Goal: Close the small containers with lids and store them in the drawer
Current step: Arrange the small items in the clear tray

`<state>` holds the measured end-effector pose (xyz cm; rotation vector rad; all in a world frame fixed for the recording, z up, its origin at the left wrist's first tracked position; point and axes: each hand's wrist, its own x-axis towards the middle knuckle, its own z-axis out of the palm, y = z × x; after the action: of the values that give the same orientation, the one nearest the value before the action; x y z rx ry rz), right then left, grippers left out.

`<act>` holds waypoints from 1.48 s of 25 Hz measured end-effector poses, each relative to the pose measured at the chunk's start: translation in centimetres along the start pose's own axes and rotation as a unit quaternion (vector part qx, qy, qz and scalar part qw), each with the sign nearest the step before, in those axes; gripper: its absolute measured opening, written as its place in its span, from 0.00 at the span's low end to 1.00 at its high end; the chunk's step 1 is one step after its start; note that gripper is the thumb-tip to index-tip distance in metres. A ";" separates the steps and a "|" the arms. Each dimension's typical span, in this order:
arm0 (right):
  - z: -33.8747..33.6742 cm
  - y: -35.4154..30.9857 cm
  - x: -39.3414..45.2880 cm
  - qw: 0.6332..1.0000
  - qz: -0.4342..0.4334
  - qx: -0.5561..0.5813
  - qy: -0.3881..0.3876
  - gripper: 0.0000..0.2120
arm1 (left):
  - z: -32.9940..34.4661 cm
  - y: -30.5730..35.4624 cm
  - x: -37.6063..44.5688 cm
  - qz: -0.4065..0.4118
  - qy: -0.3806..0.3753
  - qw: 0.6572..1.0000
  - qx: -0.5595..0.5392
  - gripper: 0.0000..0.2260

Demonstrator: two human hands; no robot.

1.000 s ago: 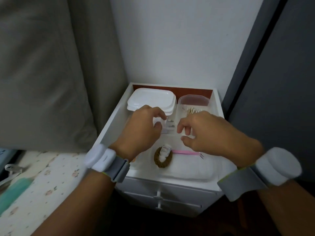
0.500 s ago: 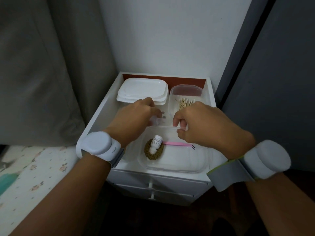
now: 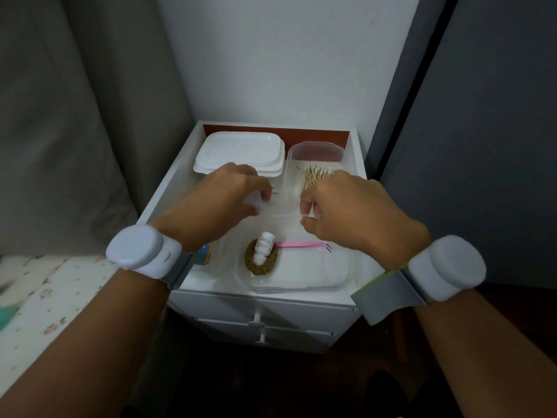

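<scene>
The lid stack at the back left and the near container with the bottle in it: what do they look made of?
Lid stack: opaque white plastic by the look, smooth with a dull sheen, thin moulded raised rims. Near container: clear, glossy plastic probably; the small white bottle and pink tweezers show through its wall, and its rim catches highlights.

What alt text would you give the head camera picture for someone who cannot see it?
Two hands, left hand and right hand, reach into an open white drawer holding clear plastic containers. One container holds a small bottle and pink tweezers; another holds cotton swabs, beside stacked white lids.
</scene>
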<state>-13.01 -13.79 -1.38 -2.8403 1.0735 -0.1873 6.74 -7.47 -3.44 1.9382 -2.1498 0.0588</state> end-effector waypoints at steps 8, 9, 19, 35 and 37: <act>-0.2 0.5 0.1 0.999 0.034 -0.001 -0.021 0.04 | -2.9 5.3 -1.9 -0.038 0.011 0.969 -0.245 0.15; -0.1 0.7 0.3 0.999 0.030 0.001 -0.021 0.04 | -2.7 5.5 -2.0 -0.041 -0.019 0.965 -0.260 0.16; 1.0 1.8 0.7 0.994 0.006 0.102 -0.034 0.13 | 0.1 6.3 -2.1 -0.036 -0.152 0.979 -0.128 0.23; 0.7 0.9 -0.1 0.998 0.021 0.059 -0.002 0.10 | 1.1 -1.4 1.6 -0.139 0.089 0.985 0.056 0.19; 0.6 1.0 -0.1 0.997 0.028 0.065 -0.010 0.09 | 0.9 -1.9 2.1 -0.148 0.105 0.981 0.063 0.17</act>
<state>-13.66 -14.49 -2.13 -2.6884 1.0932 -0.2153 8.24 -9.86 -4.16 2.1910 -1.7452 0.3371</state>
